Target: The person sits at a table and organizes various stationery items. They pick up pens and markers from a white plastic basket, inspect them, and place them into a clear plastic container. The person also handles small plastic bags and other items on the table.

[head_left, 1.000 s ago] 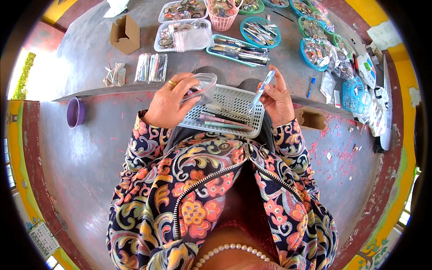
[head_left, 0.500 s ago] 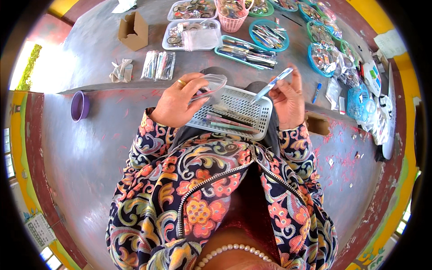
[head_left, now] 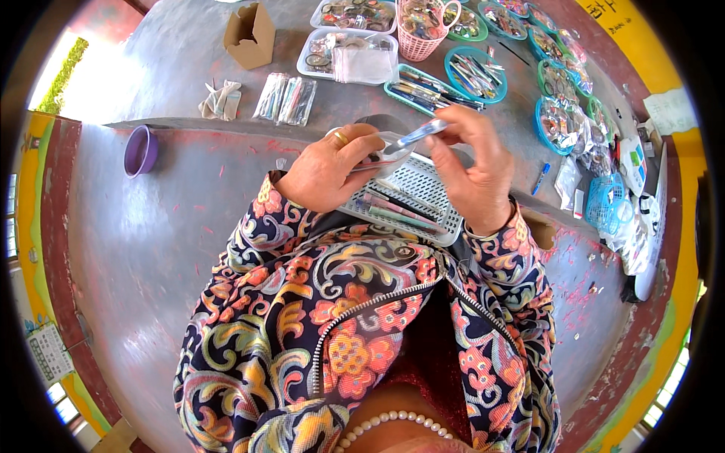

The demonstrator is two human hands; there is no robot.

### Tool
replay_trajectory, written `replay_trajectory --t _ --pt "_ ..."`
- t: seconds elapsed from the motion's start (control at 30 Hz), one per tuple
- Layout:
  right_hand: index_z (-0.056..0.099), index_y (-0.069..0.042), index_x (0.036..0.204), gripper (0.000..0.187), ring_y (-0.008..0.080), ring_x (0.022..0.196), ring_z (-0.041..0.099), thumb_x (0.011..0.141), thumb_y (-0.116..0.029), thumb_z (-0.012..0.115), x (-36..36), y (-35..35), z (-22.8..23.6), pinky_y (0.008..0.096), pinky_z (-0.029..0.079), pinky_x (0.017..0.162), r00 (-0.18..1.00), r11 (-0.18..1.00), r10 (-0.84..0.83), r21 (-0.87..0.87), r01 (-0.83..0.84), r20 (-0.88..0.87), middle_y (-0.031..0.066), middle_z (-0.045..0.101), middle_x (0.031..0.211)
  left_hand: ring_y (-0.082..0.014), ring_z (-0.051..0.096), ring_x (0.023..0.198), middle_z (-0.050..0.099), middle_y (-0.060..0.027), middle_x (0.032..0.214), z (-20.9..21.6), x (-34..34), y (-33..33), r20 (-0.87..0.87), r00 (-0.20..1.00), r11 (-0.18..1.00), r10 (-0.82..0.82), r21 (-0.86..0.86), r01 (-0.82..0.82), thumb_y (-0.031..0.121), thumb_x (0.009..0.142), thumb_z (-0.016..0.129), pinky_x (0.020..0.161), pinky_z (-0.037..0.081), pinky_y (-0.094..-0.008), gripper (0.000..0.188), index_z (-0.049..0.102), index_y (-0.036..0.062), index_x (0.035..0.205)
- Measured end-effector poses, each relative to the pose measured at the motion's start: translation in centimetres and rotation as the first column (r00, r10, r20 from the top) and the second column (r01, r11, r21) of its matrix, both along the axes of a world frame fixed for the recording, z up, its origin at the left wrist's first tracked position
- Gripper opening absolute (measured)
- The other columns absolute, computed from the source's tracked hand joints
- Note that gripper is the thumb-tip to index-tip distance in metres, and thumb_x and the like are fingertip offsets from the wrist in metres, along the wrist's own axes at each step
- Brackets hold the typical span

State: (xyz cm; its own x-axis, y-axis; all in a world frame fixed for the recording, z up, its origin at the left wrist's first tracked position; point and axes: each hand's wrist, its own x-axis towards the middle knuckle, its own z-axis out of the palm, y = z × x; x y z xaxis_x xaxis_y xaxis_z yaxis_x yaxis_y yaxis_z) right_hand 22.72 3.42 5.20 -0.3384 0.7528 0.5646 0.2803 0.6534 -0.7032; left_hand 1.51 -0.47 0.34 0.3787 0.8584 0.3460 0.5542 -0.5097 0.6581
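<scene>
My left hand (head_left: 332, 167) is closed on a clear plastic bag (head_left: 387, 143), its mouth toward the right. Between the fingers of my right hand (head_left: 474, 162) is a blue-and-white pen (head_left: 420, 134), tilted, with its lower end at the bag's opening. Whether the tip is inside the bag I cannot tell for sure. Under both hands a pale slotted plastic basket (head_left: 451, 198) rests on my lap. Several pens (head_left: 404, 214) lie in it, pink, black and pale green among them.
On the table ahead are packed pen bags (head_left: 285, 100), a cardboard box (head_left: 250, 36), a green tray of pens (head_left: 423, 89), and a blue round basket of pens (head_left: 476, 74). Several more baskets of small goods stand at the right. A purple bowl (head_left: 140, 152) is at the left.
My right hand has brought the pen leftward to the bag's mouth. The bag stays in my left hand. The whole view has shifted slightly.
</scene>
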Motion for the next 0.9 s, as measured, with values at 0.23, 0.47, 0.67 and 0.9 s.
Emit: replay_trajectory --t 0.23,0.47,0.67,0.9 --pt "0.065 -0.007 0.094 0.020 0.0241 0.079 0.062 0.074 -0.003 0.066 -1.2 1.3 -1.8 0.0359 0.047 0.069 0.961 0.948 0.051 0.289 -0.132 0.271 0.0056 0.065 0.081 -0.0330 0.062 0.087 0.055 -0.0184 0.111 0.0 0.0 0.1 0.021 1.000 0.999 -0.015 0.045 0.014 0.005 0.080 0.066 0.073 0.053 -0.0370 0.033 0.053 0.0034 0.110" --pt "0.066 -0.007 0.092 0.016 0.0256 0.089 0.061 0.076 -0.007 0.064 -1.4 1.6 -2.9 0.0383 0.045 0.075 0.941 0.954 0.037 0.267 -0.134 0.337 0.0057 0.067 0.083 -0.0308 0.062 0.086 0.055 -0.0166 0.115 -0.6 -0.2 0.0 0.031 0.999 0.999 -0.012 0.043 0.011 0.005 0.077 0.069 0.073 0.052 -0.0356 0.037 0.053 0.0019 0.111" --pt "0.065 -0.006 0.090 0.013 0.0280 0.085 0.060 0.077 -0.009 0.062 -1.7 2.2 -2.0 0.0399 0.045 0.074 0.950 0.967 0.079 0.207 -0.146 0.303 0.0073 0.066 0.078 -0.0330 0.060 0.090 0.055 -0.0165 0.114 -0.5 -0.1 0.1 0.030 1.000 1.000 -0.006 0.014 0.005 0.005 0.077 0.069 0.076 0.051 -0.0366 0.038 0.053 0.0023 0.111" --pt "0.066 -0.006 0.086 0.010 0.0294 0.082 0.060 0.078 -0.011 0.064 -1.4 2.8 -3.4 0.0388 0.047 0.070 0.936 0.967 0.106 0.184 -0.176 0.335 0.0091 0.065 0.077 -0.0357 0.058 0.096 0.055 -0.0172 0.115 -0.2 0.0 0.1 0.036 0.999 1.000 -0.007 0.028 0.006 0.005 0.076 0.069 0.079 0.050 -0.0379 0.041 0.051 0.0028 0.113"
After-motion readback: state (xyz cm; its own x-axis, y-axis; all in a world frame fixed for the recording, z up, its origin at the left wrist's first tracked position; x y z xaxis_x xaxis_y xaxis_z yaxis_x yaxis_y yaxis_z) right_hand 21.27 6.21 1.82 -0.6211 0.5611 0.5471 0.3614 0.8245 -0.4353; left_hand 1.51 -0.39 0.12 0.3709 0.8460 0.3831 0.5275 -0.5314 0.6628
